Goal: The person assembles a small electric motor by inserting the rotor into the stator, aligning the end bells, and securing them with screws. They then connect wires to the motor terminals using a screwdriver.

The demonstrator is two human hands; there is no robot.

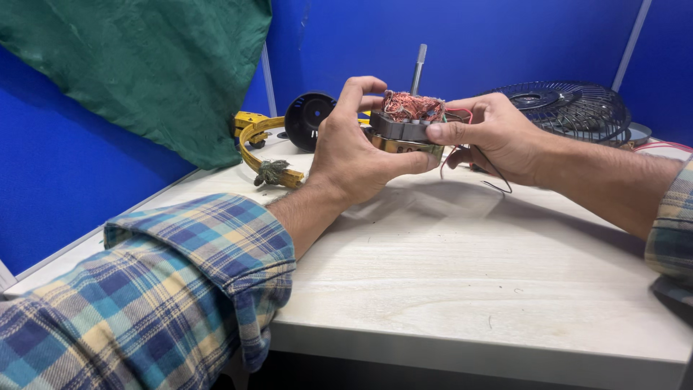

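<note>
Both hands clamped a fan motor (406, 124) above the wooden table (462, 274): left hand (355, 148) gripping one side, right hand (494, 133) the other, wire fan guard (570, 108) behind.

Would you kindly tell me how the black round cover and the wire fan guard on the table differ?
The black round cover is solid and smaller; the wire fan guard is an open dark mesh and wider. The cover stands on edge, its hollow side facing the camera; the guard lies flat. The cover sits behind the left hand, the guard behind the right hand. Both are round and dark.
</note>
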